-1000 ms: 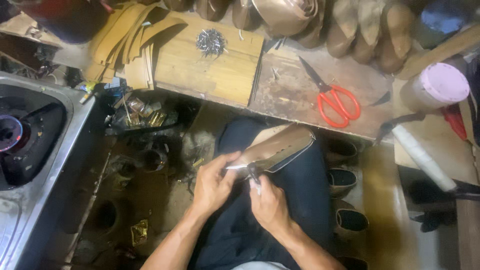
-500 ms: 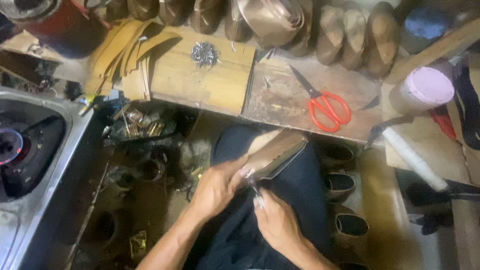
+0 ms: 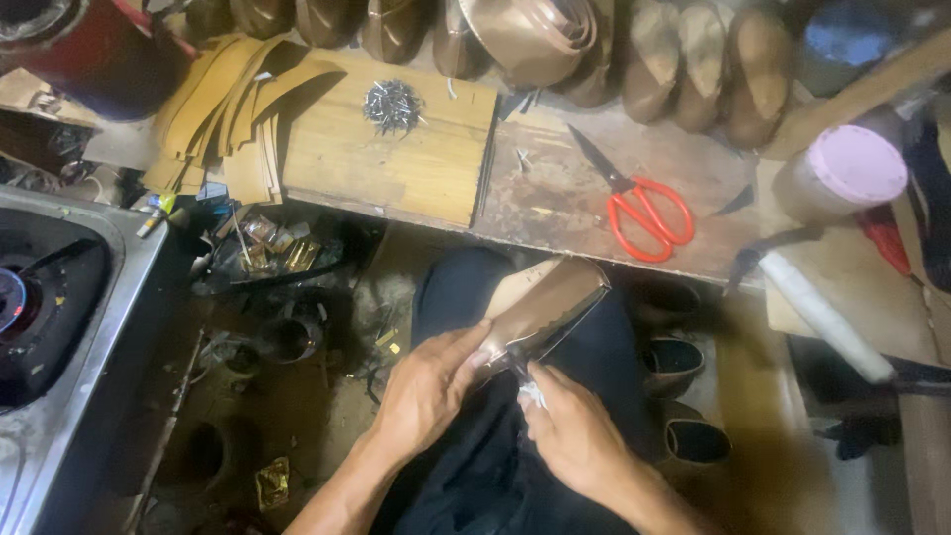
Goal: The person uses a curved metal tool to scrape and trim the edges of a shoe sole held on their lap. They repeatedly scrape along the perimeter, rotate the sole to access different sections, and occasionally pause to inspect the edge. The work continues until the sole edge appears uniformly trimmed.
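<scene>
Far out to the left of both hands, a steel sink (image 3: 69,327) is seen at the frame's edge, and above it a sheaf of tan leather strips (image 3: 223,114) is fanned against a wooden board (image 3: 396,149) that carries a small heap of nails (image 3: 393,104). These lie well apart from the work, up and away from the left hand.

The left hand (image 3: 426,391) is curled around the near end of a bronze shoe piece (image 3: 543,312), thumb over its upper face and fingers wrapped beneath, so the piece is gripped rather than merely touched. The piece is held over the lap, above dark trousers. Its long axis is tilted: it runs from the left hand's grasp up and to the right, with its broader far end pointing toward the bench and away from the body.

Just to the right and slightly lower, the right hand (image 3: 575,436) is closed, its fingertips pinching something small and pale (image 3: 530,394) pressed against the underside of the piece's near end; what this is cannot be told. Both hands are thus met at the same near end, almost touching, the left the higher of the two.

Beyond the right hand, up and to the right, red-handled scissors (image 3: 639,203) lie on the worn bench, and farther right a pink-lidded jar (image 3: 842,173) stands, well apart from either hand.
</scene>
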